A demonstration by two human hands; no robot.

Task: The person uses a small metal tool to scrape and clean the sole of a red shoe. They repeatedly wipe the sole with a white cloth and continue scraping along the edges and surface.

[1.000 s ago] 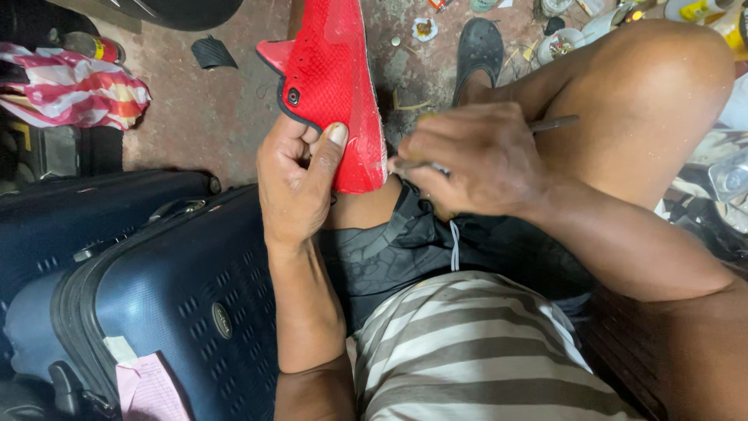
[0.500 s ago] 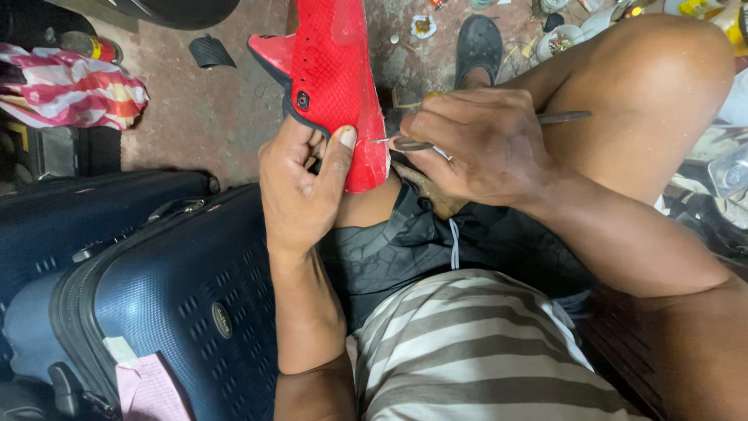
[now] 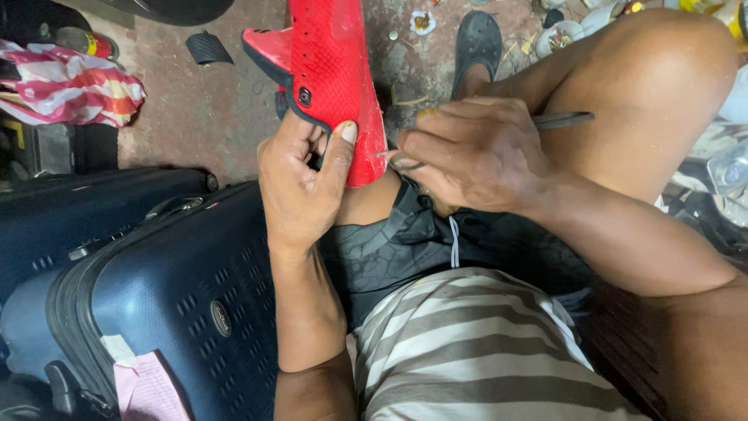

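A striped cloth point(image 3: 74, 90) in red, pink and white is lying at the far left edge of the floor point(image 3: 195, 109), with a can point(image 3: 78, 40) just beyond it. Below it, two dark blue suitcases are standing side by side: one point(image 3: 70, 226) is seen at the left edge, and the nearer suitcase point(image 3: 179, 304) is being pressed against the person's left forearm, a pink tag point(image 3: 144, 390) hanging at its lower corner. A small black scrap point(image 3: 206, 48) is lying on the floor near the top.

At the centre, a red shoe point(image 3: 335, 74) is being held sole-up, its heel end resting on the thigh beside the black shorts point(image 3: 436, 249). It is being gripped by the left hand point(image 3: 300, 183), whose fingers are closed round its black-trimmed edge, the thumb point(image 3: 339, 148) being pressed flat on the red sole.

Just right of the shoe, the right hand point(image 3: 475, 152) is closed around a thin metal tool point(image 3: 561, 119), whose handle is sticking out towards the knee; its tip is being held at the shoe's right edge, though whether it is touching cannot be told. A black sandal point(image 3: 477, 39) is being worn on the foot at the top, and small litter point(image 3: 557, 35) is scattered on the floor towards the top right corner.
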